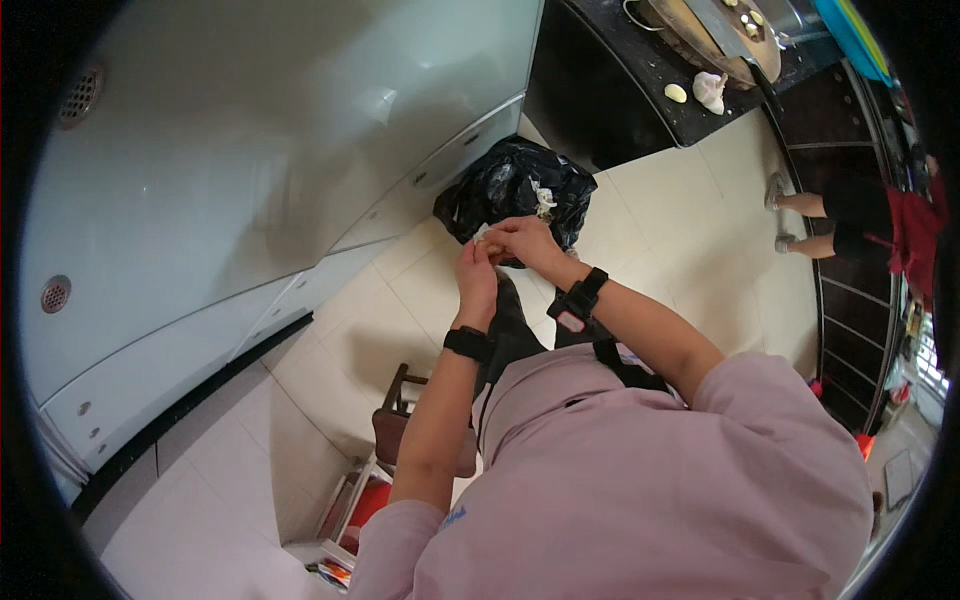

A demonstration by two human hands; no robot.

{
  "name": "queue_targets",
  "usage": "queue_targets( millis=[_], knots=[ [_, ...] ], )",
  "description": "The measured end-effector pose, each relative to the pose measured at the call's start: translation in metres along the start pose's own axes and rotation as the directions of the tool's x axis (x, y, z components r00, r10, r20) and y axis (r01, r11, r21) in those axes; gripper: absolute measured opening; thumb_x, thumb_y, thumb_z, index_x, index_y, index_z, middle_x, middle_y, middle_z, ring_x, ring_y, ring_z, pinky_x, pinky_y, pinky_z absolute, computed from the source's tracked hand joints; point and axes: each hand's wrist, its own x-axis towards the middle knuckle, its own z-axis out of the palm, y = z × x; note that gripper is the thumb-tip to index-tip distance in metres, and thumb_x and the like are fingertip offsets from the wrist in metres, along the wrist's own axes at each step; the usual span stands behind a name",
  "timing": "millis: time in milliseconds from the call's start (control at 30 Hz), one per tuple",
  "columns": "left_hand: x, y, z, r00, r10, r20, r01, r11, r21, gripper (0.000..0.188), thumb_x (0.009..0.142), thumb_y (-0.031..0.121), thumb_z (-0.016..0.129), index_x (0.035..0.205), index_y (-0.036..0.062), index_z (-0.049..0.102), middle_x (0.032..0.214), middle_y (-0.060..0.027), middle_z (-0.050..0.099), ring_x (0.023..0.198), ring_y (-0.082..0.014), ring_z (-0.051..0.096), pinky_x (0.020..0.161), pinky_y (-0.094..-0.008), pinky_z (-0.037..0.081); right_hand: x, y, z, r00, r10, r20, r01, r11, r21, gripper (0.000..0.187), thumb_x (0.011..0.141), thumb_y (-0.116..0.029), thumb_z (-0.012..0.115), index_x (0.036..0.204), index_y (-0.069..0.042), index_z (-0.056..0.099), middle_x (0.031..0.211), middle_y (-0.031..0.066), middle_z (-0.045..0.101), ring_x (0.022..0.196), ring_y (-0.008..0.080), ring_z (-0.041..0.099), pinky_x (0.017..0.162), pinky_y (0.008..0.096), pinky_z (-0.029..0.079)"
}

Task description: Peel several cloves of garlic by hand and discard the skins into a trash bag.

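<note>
My left hand (pixel 477 275) and my right hand (pixel 527 241) meet at the fingertips, closed around a small pale garlic clove (pixel 482 233) that the fingers mostly cover. Both hands are over the near side of a black plastic bag (pixel 490 185), which stands open on the floor with whitish scraps (pixel 543 198) inside. Up on the dark counter (pixel 640 75) sit a garlic bulb (pixel 710 92) and a peeled clove (pixel 676 93), both apart from my hands.
A cleaver (pixel 722 30) lies across a round wooden board (pixel 680 22) with several cloves. At the left stands a large pale glossy appliance (pixel 250 130). A brown stool (pixel 392 432) is beside my left arm. Another person's legs (pixel 808 205) show at the right.
</note>
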Motion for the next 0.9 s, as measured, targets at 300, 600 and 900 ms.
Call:
queue_targets(
  millis=[300, 600, 900],
  knots=[
    [0.008, -0.019, 0.046, 0.958, 0.007, -0.287, -0.044, 0.992, -0.121, 0.025, 0.096, 0.015, 0.04, 0.112, -0.0031, 0.047, 0.098, -0.009, 0.055, 0.088, -0.0155, 0.054, 0.081, -0.0292, 0.046, 0.005, 0.001, -0.025, 0.991, -0.088, -0.1, 0.07, 0.984, -0.164, 0.024, 0.08, -0.019, 0.063, 0.087, 0.003, 0.067, 0.076, 0.0125, 0.067, 0.065, 0.0153, 0.062, 0.06, 0.028, 0.049],
    [0.019, -0.044, 0.062, 0.955, 0.044, -0.294, -0.021, 0.996, 0.082, 0.031, 0.097, 0.018, 0.036, 0.115, -0.0041, 0.047, 0.104, -0.0122, 0.056, 0.089, -0.0176, 0.056, 0.078, -0.0281, 0.047, 0.02, 0.004, -0.062, 0.971, 0.235, 0.05, -0.239, 0.967, 0.093, 0.02, 0.082, -0.014, 0.062, 0.093, 0.003, 0.065, 0.085, 0.0098, 0.065, 0.075, 0.0163, 0.062, 0.068, 0.0265, 0.051],
    [0.027, -0.041, 0.071, 0.996, -0.041, -0.08, 0.013, 0.947, -0.321, 0.019, 0.095, 0.019, 0.045, 0.097, 0.0025, 0.055, 0.086, -0.0042, 0.055, 0.081, -0.0142, 0.053, 0.078, -0.0294, 0.044, 0.028, 0.014, -0.073, 0.998, -0.013, -0.061, -0.009, 0.938, -0.346, 0.021, 0.082, -0.014, 0.056, 0.088, 0.003, 0.066, 0.078, 0.016, 0.066, 0.071, 0.0228, 0.065, 0.065, 0.032, 0.051]
  ],
)
